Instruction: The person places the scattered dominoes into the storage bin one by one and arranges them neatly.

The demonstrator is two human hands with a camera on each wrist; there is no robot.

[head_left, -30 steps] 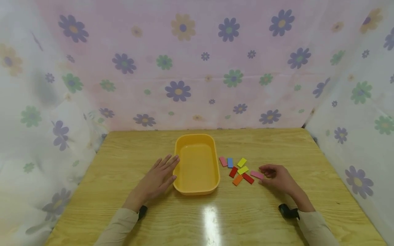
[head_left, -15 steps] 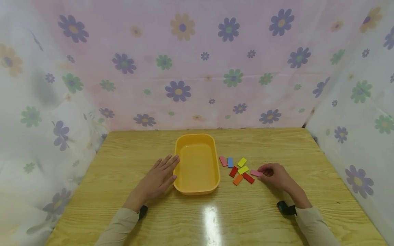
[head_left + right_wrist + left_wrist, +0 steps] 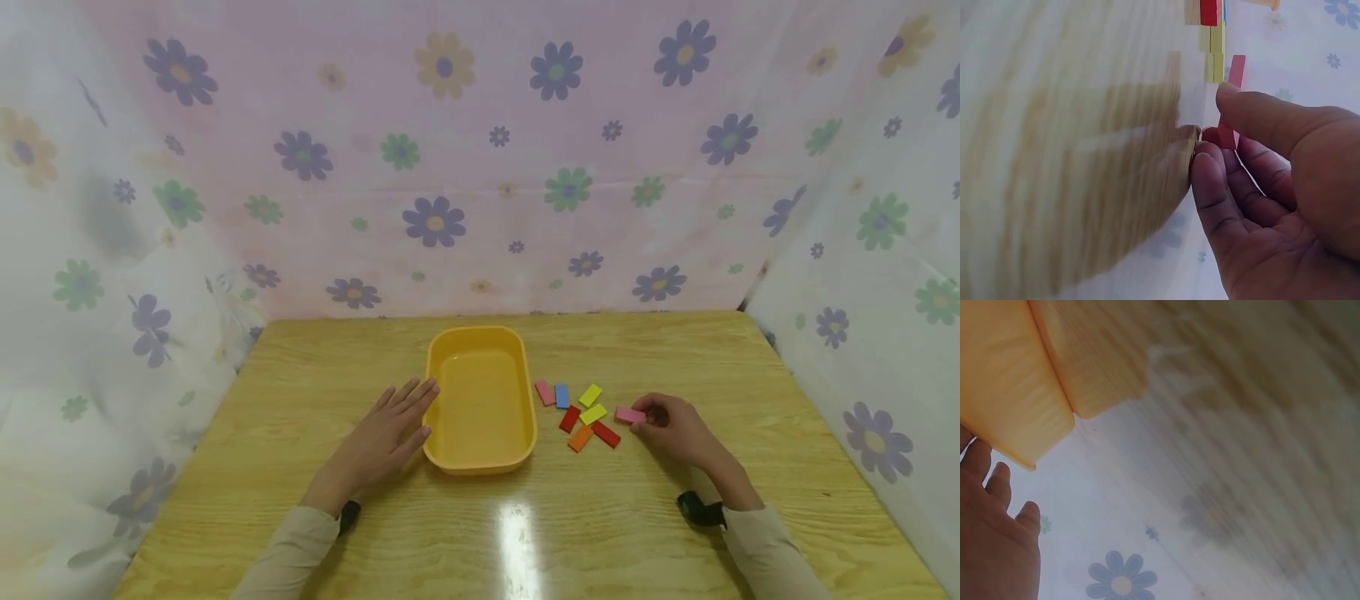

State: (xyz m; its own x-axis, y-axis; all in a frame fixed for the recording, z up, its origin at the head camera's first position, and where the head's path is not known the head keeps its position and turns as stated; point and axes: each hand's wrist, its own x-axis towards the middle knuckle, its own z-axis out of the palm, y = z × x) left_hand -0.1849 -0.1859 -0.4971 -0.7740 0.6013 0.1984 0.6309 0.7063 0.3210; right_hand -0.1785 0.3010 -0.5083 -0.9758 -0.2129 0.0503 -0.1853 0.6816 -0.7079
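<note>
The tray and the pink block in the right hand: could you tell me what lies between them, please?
In the head view, seven loose blocks lie on the table between the tray and the pink block pinched by the right hand.

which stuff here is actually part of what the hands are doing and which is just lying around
In hand:
- pink block, pinched by the right hand
- yellow tray, touched at its side by the flat left hand

Lying about:
- the other coloured blocks beside the tray
- wooden table
- flowered cloth behind
</note>
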